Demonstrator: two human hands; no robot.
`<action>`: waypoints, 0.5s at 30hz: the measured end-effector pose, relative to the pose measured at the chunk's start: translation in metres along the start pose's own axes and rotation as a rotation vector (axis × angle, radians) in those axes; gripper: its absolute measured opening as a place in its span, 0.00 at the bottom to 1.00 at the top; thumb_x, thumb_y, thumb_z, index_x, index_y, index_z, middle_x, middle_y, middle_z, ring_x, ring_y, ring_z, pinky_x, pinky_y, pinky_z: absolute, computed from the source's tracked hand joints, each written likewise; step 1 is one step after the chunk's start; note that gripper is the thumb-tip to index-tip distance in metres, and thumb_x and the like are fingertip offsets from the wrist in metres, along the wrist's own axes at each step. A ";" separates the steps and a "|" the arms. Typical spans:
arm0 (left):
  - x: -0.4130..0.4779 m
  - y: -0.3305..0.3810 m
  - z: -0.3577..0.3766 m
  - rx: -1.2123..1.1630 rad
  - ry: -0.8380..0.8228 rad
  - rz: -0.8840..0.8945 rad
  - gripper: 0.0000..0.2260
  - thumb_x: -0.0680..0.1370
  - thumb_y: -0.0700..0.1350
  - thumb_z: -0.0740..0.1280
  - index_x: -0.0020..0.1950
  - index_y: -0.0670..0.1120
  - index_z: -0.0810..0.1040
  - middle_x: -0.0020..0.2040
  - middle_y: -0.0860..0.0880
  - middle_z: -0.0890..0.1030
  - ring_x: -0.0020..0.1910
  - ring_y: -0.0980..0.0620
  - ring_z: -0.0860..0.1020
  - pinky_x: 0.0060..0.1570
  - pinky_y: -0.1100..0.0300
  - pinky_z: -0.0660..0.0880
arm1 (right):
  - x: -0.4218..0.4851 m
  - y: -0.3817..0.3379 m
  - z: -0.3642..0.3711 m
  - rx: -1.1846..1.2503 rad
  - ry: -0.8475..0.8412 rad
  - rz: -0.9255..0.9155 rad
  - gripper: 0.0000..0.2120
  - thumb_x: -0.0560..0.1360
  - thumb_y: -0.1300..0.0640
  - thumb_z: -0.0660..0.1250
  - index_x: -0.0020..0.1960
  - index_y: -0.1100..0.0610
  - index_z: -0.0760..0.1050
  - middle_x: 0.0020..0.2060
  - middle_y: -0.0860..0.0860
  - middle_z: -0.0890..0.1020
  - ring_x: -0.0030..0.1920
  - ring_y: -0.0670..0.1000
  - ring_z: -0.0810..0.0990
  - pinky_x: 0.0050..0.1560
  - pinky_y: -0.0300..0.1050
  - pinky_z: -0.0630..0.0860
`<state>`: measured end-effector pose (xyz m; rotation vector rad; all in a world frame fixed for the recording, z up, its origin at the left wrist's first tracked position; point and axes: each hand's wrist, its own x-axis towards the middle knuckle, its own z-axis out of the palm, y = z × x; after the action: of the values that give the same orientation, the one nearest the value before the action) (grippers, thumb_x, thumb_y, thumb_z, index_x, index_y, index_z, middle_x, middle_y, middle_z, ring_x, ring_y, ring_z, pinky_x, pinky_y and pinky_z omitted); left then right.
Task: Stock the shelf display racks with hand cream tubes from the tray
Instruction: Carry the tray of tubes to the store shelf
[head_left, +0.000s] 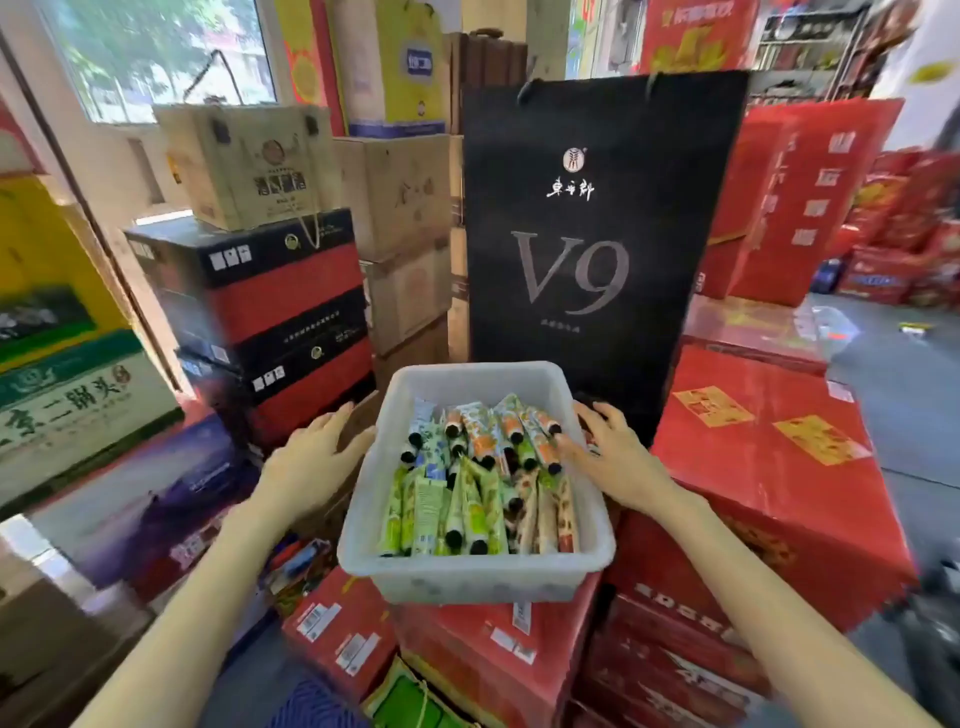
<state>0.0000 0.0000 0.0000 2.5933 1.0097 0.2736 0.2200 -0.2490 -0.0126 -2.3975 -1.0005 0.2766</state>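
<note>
Left hand (311, 457) against the white tray (592, 540), fingers spread, gripping nothing. Right hand (613, 457) over its rim, fingers loosely open, touching the hand cream tubes (467, 499).

I can't make out the print on the hand cream tubes (467, 483); it's blurred, and the lower layers are buried under the top ones. The tray (475, 577) hides what it sits on. My right hand (613, 457) covers the tray's rim there. Both forearms run off the bottom edge.
</note>
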 end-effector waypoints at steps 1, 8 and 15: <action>0.005 0.003 0.005 -0.072 -0.044 -0.020 0.32 0.76 0.65 0.51 0.76 0.50 0.53 0.75 0.47 0.60 0.71 0.44 0.64 0.66 0.48 0.65 | 0.004 0.003 0.001 0.047 -0.016 0.010 0.33 0.75 0.35 0.55 0.75 0.46 0.52 0.74 0.50 0.53 0.72 0.55 0.60 0.68 0.55 0.64; 0.028 0.006 0.040 -0.347 -0.199 -0.086 0.34 0.77 0.60 0.60 0.76 0.47 0.54 0.74 0.47 0.63 0.70 0.45 0.66 0.65 0.51 0.65 | 0.020 0.006 0.006 0.250 -0.115 0.055 0.34 0.77 0.45 0.62 0.77 0.51 0.50 0.60 0.50 0.59 0.61 0.48 0.65 0.60 0.39 0.63; 0.036 0.007 0.050 -0.643 -0.092 -0.155 0.24 0.77 0.48 0.65 0.72 0.51 0.64 0.62 0.48 0.73 0.54 0.50 0.72 0.50 0.55 0.71 | 0.023 0.003 0.012 0.403 -0.082 0.034 0.36 0.75 0.50 0.67 0.76 0.53 0.52 0.70 0.52 0.63 0.69 0.50 0.63 0.66 0.42 0.62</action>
<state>0.0448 0.0076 -0.0414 1.9235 0.8986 0.3643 0.2337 -0.2294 -0.0242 -2.0504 -0.8459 0.5386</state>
